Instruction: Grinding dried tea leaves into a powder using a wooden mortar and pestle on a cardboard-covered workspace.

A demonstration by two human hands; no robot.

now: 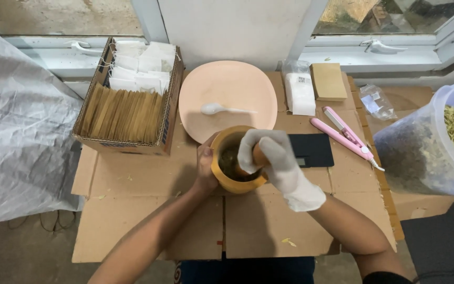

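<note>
On the cardboard-covered desk point(148, 173), the bare left hand point(206, 168) is wrapped around the side of the yellow mortar point(227, 181), and the gloved right hand point(277, 160) has its grip clamped on the pestle point(259, 155), whose end is down among the dark leaves in the mortar. The grinding looks to be mid-way. The pink plate point(227, 89) behind holds only a white spoon point(216, 109), and the tub of dried leaves point(437, 142) at right is well filled.
</note>
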